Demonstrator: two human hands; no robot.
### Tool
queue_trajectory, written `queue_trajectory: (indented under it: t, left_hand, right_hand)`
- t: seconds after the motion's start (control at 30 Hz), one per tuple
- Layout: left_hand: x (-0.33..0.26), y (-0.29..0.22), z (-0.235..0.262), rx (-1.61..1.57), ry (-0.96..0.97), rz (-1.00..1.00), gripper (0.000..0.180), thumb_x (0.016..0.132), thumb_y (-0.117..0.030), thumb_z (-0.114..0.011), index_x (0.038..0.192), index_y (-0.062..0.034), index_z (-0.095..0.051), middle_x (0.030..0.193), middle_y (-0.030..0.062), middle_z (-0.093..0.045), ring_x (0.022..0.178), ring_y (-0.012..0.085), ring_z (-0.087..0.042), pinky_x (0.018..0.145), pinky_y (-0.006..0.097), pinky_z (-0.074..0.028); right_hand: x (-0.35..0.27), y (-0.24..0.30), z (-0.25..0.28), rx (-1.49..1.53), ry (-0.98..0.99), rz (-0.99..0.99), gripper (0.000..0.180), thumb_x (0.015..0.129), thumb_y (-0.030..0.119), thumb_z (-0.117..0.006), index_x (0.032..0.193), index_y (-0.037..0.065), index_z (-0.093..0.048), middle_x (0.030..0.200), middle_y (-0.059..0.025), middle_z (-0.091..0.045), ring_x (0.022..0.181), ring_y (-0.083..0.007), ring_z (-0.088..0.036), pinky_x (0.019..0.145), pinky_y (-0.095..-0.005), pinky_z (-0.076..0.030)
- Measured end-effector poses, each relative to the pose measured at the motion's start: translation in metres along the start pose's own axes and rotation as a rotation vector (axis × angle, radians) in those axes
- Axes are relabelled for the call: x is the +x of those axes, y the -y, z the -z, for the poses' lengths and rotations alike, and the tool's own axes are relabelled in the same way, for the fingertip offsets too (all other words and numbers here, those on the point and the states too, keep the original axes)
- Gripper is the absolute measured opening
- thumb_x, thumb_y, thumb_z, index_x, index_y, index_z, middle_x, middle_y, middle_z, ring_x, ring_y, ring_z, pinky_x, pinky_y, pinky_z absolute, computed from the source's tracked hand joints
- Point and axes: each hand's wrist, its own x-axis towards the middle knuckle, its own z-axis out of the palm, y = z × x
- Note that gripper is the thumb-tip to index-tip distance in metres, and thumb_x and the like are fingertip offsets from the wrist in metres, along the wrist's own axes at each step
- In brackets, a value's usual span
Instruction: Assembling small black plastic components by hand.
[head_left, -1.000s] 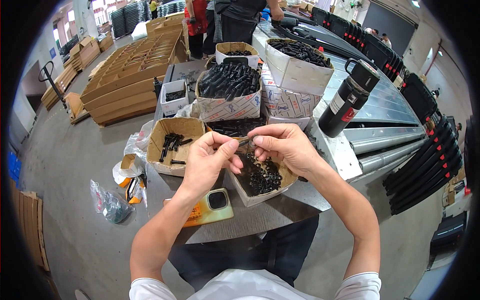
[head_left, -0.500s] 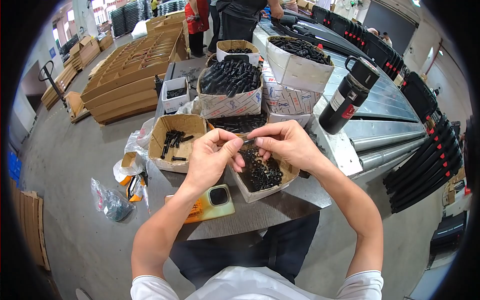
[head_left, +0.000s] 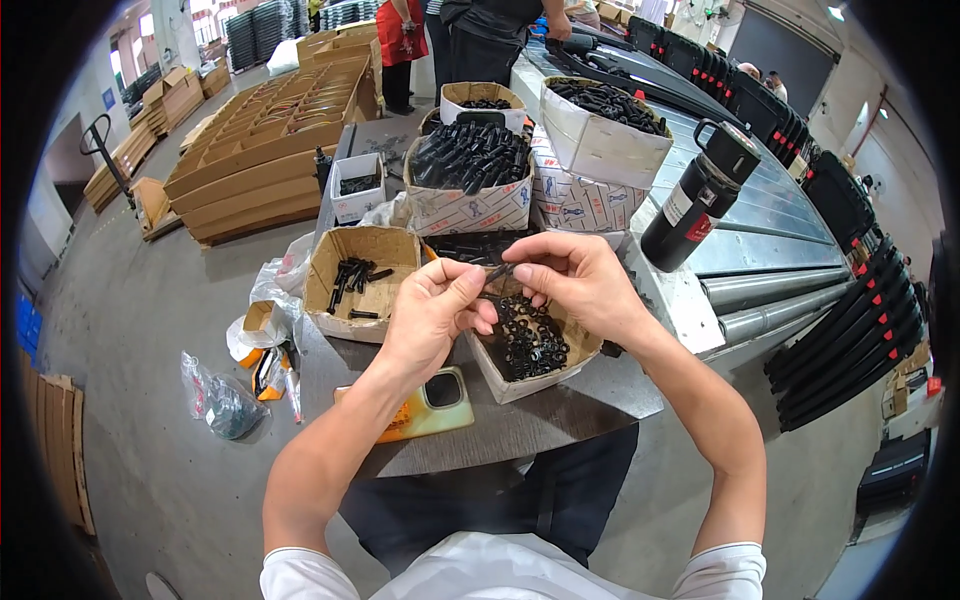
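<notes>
My left hand (head_left: pixel 436 306) and my right hand (head_left: pixel 582 286) meet over a cardboard box (head_left: pixel 517 388) of small black rings that look like nuts or washers (head_left: pixel 532 347). Between the fingertips runs a short black bolt (head_left: pixel 498 271), tilted, with its right end pinched by my right thumb and fingers. My left thumb and forefinger close at its other end; whether they grip a small ring there is hidden. Left of my left hand, an open cardboard box (head_left: pixel 318 318) contains several loose black bolts (head_left: pixel 352 281).
A phone in a yellow-green case (head_left: pixel 450 416) lies on the table (head_left: pixel 600 405) near my left forearm. Behind my hands stand boxes (head_left: pixel 470 208) heaped with black parts. A black flask (head_left: pixel 690 205) stands right, beside a roller conveyor (head_left: pixel 775 300). People stand at the back.
The bolt at my fingertips has gone from nearly level to tilted, its right end raised. My hands stay close together over the box. The whole view has shifted slightly.
</notes>
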Motion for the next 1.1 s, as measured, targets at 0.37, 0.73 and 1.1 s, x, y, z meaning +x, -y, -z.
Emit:
queue_trajectory:
  t: [0.37, 0.73, 1.1]
  left_hand:
    - [-0.002, 0.001, -0.005, -0.008, 0.001, 0.028, 0.016, 0.098, -0.016, -0.061, 0.097, -0.0009, -0.057, 0.084, 0.0074, -0.064, 0.065, 0.0140, -0.065, 0.054, 0.023, -0.054]
    - [-0.002, 0.006, -0.003, -0.091, -0.044, 0.005, 0.019, 0.097, -0.018, -0.063, 0.099, -0.0013, -0.054, 0.075, 0.0085, -0.064, 0.062, 0.0143, -0.065, 0.058, 0.025, -0.055]
    - [-0.003, 0.002, -0.007, -0.066, -0.099, -0.033, 0.015, 0.098, -0.017, -0.061, 0.096, -0.0037, -0.056, 0.077, 0.0054, -0.063, 0.064, 0.0137, -0.064, 0.057, 0.025, -0.054]
  right_hand:
    - [0.008, 0.001, 0.001, -0.050, -0.024, -0.013, 0.016, 0.091, 0.006, -0.064, 0.103, -0.003, -0.070, 0.082, -0.0048, -0.069, 0.068, -0.0083, -0.062, 0.062, -0.0241, -0.051]
    - [0.010, -0.003, -0.015, -0.369, -0.161, 0.279, 0.014, 0.084, -0.001, -0.062, 0.097, -0.003, -0.068, 0.088, -0.0132, -0.068, 0.073, -0.0227, -0.066, 0.064, -0.0324, -0.052]
    - [0.012, 0.000, -0.018, -0.600, -0.180, 0.509, 0.019, 0.084, -0.003, -0.058, 0.098, -0.002, -0.070, 0.088, -0.0130, -0.065, 0.076, -0.0265, -0.066, 0.067, -0.0330, -0.052]
